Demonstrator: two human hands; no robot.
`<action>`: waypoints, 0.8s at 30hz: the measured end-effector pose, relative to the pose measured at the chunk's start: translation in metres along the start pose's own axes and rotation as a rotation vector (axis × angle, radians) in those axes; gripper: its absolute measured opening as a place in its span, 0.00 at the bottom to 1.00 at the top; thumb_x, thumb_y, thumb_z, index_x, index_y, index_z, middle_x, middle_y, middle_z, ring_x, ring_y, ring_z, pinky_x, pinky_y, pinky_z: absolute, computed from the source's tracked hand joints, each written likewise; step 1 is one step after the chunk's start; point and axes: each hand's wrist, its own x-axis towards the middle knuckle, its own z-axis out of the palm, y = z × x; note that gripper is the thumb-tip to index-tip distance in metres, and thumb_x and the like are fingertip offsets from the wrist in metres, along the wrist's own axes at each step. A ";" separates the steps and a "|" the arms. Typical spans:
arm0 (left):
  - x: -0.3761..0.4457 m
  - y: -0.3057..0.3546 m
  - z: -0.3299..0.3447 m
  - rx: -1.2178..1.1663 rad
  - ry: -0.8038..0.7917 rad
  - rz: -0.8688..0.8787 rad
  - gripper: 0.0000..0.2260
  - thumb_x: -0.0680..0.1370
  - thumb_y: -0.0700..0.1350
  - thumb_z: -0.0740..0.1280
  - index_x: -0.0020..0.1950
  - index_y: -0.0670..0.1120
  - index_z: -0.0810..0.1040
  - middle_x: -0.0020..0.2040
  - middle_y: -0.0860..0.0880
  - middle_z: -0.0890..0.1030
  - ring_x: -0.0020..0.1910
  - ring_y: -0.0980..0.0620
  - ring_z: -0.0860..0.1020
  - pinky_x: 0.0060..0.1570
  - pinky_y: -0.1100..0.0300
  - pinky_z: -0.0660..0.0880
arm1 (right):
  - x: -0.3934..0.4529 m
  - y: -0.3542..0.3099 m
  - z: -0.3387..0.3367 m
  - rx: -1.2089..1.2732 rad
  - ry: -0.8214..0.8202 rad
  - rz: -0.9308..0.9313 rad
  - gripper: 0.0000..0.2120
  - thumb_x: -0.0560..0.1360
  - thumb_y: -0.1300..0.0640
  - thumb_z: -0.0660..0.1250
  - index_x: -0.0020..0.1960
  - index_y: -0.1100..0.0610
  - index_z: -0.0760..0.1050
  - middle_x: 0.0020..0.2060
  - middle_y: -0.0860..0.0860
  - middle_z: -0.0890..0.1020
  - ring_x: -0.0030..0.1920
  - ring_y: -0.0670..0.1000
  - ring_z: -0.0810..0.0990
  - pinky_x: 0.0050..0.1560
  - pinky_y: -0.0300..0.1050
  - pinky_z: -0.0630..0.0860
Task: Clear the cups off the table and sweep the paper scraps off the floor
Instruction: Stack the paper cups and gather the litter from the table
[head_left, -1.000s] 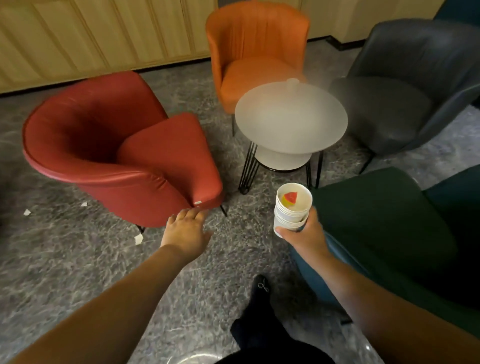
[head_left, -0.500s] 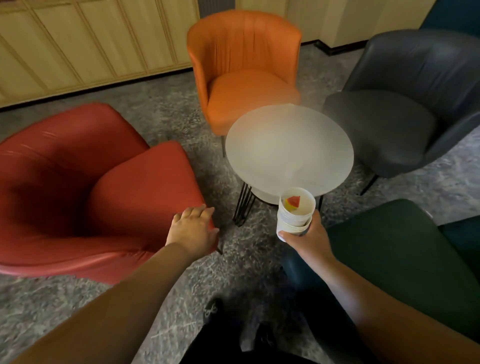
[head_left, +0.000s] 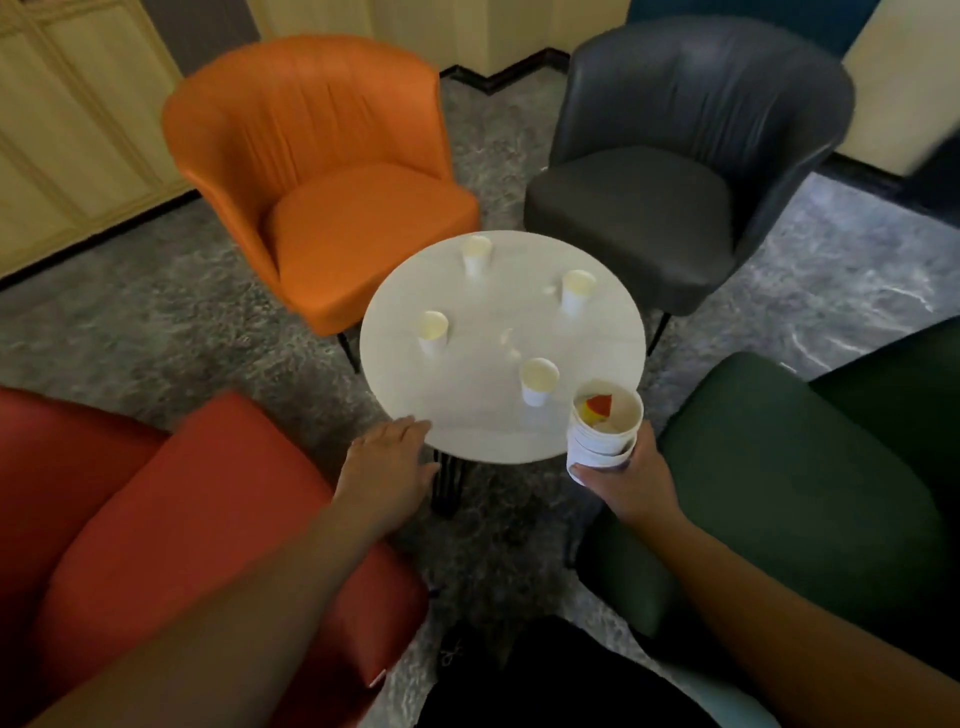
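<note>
On the round white table (head_left: 597, 332) stand four paper cups, all upright and apart from each other: one at the far side (head_left: 476, 254), one far right (head_left: 576, 291), one at the left (head_left: 432, 332) and one near the front edge (head_left: 538, 381). The right hand (head_left: 623, 480) is curled round a stack of cups (head_left: 602, 431), held just beside the table's near-right rim; inside the top cup I see sth red and yellow, cannot tell what. The left hand (head_left: 387, 467) holds nothing, its fingers are straight and reach to the near rim, close to it or maybe touching; the blur does not let me decide. I think the step in hand is to collect the next cup. To do it well: take the nearest cup first w/ the free left hand, pinch it low at the wall so that thin paper does not crush, check if liquid is inside, then drop it straight into the stack. The cups look light, matt, slightly conical, easy to tip over. The table top is smooth and flat, on thin black wire legs. Around it stand padded tub chairs w/ leather-like skin: orange (head_left: 322, 171), grey (head_left: 691, 156), red (head_left: 156, 519), dark green (head_left: 805, 493). The floor (head_left: 130, 322) is grey, w/ marble-like pattern; no paper scraps are clear to me here.
</note>
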 end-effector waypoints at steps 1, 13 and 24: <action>0.013 0.000 0.000 -0.004 -0.018 0.031 0.27 0.80 0.57 0.60 0.76 0.51 0.60 0.76 0.49 0.63 0.73 0.47 0.62 0.69 0.48 0.63 | 0.005 0.001 0.001 0.001 0.015 0.000 0.31 0.65 0.60 0.79 0.62 0.52 0.66 0.53 0.48 0.75 0.51 0.50 0.74 0.51 0.44 0.70; 0.150 0.035 0.008 -0.121 -0.107 0.115 0.26 0.81 0.56 0.59 0.77 0.51 0.59 0.76 0.50 0.62 0.73 0.47 0.62 0.70 0.51 0.62 | 0.109 0.022 -0.007 0.064 0.045 0.105 0.36 0.63 0.59 0.80 0.64 0.45 0.66 0.55 0.47 0.78 0.55 0.51 0.78 0.53 0.48 0.74; 0.270 0.049 0.039 -0.364 -0.123 0.072 0.20 0.80 0.44 0.65 0.72 0.49 0.69 0.72 0.48 0.67 0.70 0.49 0.66 0.68 0.60 0.60 | 0.233 0.043 0.013 0.015 0.008 0.114 0.27 0.67 0.57 0.78 0.58 0.47 0.67 0.50 0.43 0.77 0.51 0.46 0.76 0.48 0.33 0.71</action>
